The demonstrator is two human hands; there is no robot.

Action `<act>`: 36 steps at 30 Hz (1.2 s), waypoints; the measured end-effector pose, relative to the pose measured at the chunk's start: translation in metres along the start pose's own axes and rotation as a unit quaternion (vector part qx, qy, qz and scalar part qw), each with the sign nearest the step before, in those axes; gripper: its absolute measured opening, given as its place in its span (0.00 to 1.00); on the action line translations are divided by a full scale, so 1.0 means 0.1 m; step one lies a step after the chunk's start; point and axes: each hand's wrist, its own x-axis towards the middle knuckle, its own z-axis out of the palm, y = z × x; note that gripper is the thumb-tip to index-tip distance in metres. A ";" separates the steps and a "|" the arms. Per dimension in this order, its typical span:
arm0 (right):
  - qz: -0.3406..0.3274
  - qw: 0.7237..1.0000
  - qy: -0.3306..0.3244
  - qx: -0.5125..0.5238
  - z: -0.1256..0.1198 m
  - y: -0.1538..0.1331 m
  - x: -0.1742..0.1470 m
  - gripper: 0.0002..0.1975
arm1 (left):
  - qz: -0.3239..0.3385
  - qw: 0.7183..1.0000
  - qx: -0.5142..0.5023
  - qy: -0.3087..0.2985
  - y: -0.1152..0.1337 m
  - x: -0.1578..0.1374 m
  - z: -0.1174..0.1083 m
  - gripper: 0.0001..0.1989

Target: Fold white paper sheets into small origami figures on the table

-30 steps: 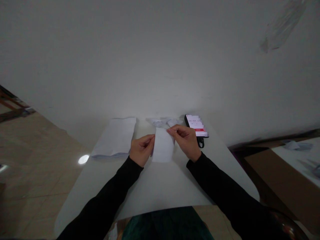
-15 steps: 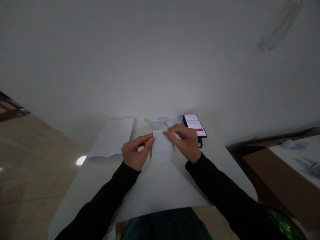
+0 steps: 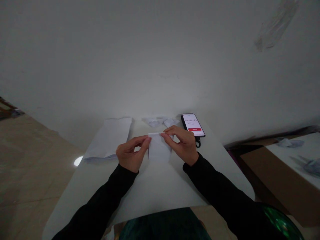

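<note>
A small white piece of paper [image 3: 159,150] is held at the middle of the white table, with a narrow fold along its top edge. My left hand [image 3: 133,152] pinches its upper left corner between thumb and fingertips. Near the upper right, my right hand [image 3: 183,142] grips the same top edge between thumb and forefinger. Part of the paper's right side is behind my right fingers. Just beyond it lie folded white paper pieces [image 3: 153,122].
To the left is a stack of white paper sheets [image 3: 110,138]. A phone [image 3: 193,125] showing a timer stands at the back right of the table [image 3: 160,190], close to the wall. Brown cardboard [image 3: 275,183] and more paper pieces [image 3: 290,143] lie on the far right.
The view has shifted slightly. A narrow strip along the paper's top edge now shows as folded over. Both hands keep their pinch on the paper.
</note>
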 end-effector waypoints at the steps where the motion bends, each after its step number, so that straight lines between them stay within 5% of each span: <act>1: 0.000 1.000 0.000 -0.004 0.00 0.00 -0.01 0.06 | 0.004 1.000 0.003 -0.001 0.00 0.00 0.00 0.07; 36: -0.055 0.996 0.051 -0.050 0.06 -0.09 -0.05 0.09 | 0.204 0.969 0.135 0.027 0.05 -0.04 -0.06 0.05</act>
